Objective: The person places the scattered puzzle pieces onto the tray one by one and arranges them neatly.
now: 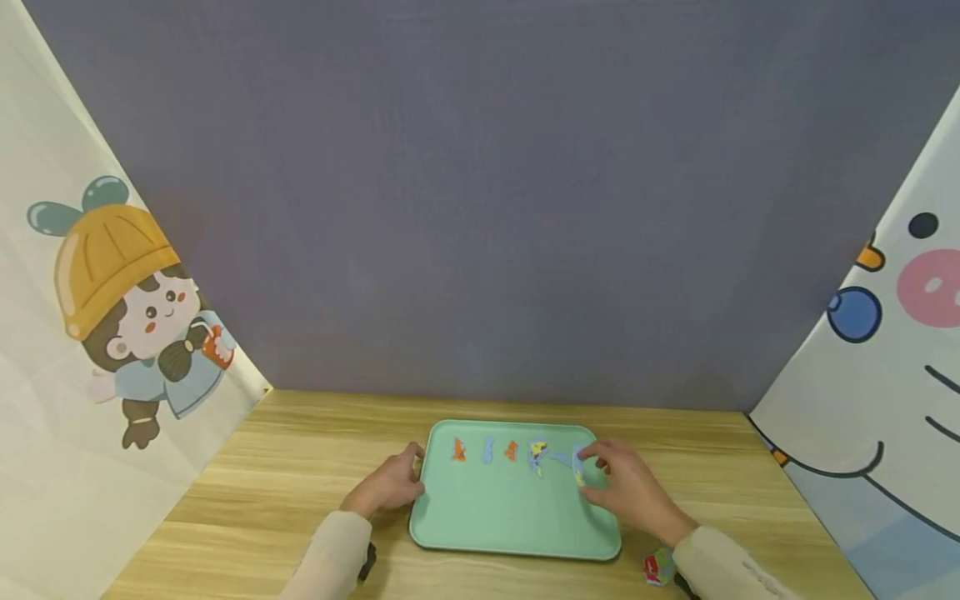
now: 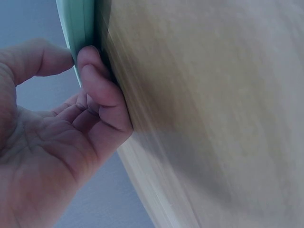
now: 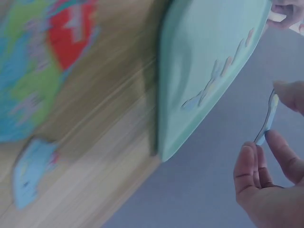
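My left hand (image 1: 390,483) grips the left edge of a mint-green tray (image 1: 510,517). In the left wrist view its thumb presses the rim while the curled fingers (image 2: 102,88) lie against the side. Over the tray's right part, my right hand (image 1: 626,487) pinches a thin puzzle piece (image 3: 270,116), light blue with some yellow, held on edge between thumb and fingertips. Along the far side of the tray lie an orange piece (image 1: 459,450), a light-blue one (image 1: 488,450), another orange one (image 1: 512,451), a yellow-and-blue one (image 1: 537,452) and a small blue one (image 1: 560,457).
Red, green and blue puzzle pieces (image 1: 660,567) lie on the wooden table (image 1: 300,467) by my right sleeve. A loose blue piece (image 3: 33,171) is beside them. A grey panel (image 1: 480,208) closes off the back, with cartoon-printed panels at both sides.
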A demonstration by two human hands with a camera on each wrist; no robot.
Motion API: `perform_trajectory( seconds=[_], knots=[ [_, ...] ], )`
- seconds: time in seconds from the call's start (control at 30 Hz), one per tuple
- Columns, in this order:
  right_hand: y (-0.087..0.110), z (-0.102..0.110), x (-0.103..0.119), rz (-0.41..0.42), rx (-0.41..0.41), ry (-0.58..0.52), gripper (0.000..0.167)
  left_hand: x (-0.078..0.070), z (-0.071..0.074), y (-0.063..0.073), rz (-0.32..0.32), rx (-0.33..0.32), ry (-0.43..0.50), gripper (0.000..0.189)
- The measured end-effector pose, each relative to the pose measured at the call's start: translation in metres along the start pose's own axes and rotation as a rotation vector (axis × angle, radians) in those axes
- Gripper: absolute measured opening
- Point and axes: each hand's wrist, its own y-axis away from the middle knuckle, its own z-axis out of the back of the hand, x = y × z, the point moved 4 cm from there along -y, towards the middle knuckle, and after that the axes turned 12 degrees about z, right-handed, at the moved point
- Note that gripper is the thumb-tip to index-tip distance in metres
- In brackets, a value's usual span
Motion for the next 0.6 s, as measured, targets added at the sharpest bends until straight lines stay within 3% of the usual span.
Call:
perform_trajectory(
  seconds=[0.13,0.6],
  knots=[
    [-0.01,-0.012,0.011,0.061,0.006,-0.038,0.041,0.001,0.0,-0.001,0.001,0.001,0.001,0.051],
    [-0.04,-0.069,0.053,0.136,0.172,-0.115,0.042,0.005,0.0,-0.003,0.005,0.001,0.001,0.052]
  ],
)
